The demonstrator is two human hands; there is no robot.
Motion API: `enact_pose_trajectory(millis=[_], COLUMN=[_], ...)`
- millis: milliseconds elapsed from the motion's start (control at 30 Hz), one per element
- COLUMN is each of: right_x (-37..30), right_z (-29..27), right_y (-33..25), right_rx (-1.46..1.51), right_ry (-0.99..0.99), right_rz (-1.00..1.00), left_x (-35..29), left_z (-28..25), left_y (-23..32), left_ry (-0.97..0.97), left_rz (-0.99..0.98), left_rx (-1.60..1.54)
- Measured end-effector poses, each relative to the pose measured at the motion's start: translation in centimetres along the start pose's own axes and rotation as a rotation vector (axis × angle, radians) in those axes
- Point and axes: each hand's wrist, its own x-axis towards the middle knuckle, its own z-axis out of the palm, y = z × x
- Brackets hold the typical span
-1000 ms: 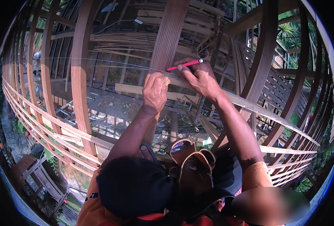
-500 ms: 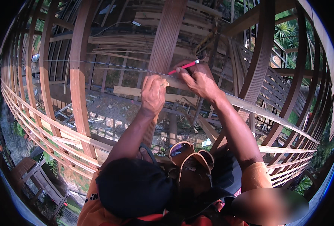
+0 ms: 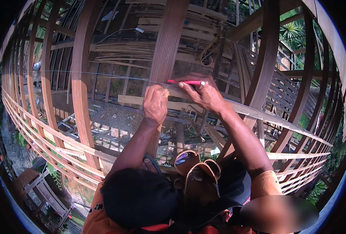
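Note:
My left hand [image 3: 154, 104] is closed over the reddish wooden beam [image 3: 166, 50], with a small pale wood block [image 3: 165, 93] showing at its fingertips. Just right of it, my right hand [image 3: 205, 93] grips a slim red pencil [image 3: 188, 82] with a white end. The pencil lies almost level, its tip pointing left over the beam. A thin taut string [image 3: 103, 73] comes in from the left and reaches the beam by my hands. Beneath my right hand and forearm, a long wooden batten [image 3: 274, 119] runs off to the right.
More upright-looking rafters [image 3: 81, 85] cross on both sides, with gaps down to the ground. Several pale battens [image 3: 64, 146] curve along the near side. A brown leather tool pouch [image 3: 200, 173] hangs at my waist. My foot [image 3: 149, 163] is near the beam.
The pencil has swung from a slant to nearly level, and its tip has moved left. My right hand has lowered slightly. My left hand keeps the block and sits a little lower.

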Motion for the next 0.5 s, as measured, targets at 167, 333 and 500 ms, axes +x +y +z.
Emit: enact_pose_trajectory(millis=[167, 333, 500], right_x=[1.3, 0.6, 0.7], right_z=[1.3, 0.4, 0.4], right_y=[0.2, 0.9, -1.7], right_rx=[0.070, -0.094, 0.043], right_ry=[-0.065, -0.119, -0.043], right_rz=[0.051, -0.029, 0.068], left_x=[0.1, 0.3, 0.2], left_z=[0.4, -0.1, -0.1], left_y=[0.1, 0.4, 0.2], left_ry=[0.010, 0.016, 0.005], left_rz=[0.004, 0.014, -0.006], left_rx=[-0.025, 0.000, 0.000])
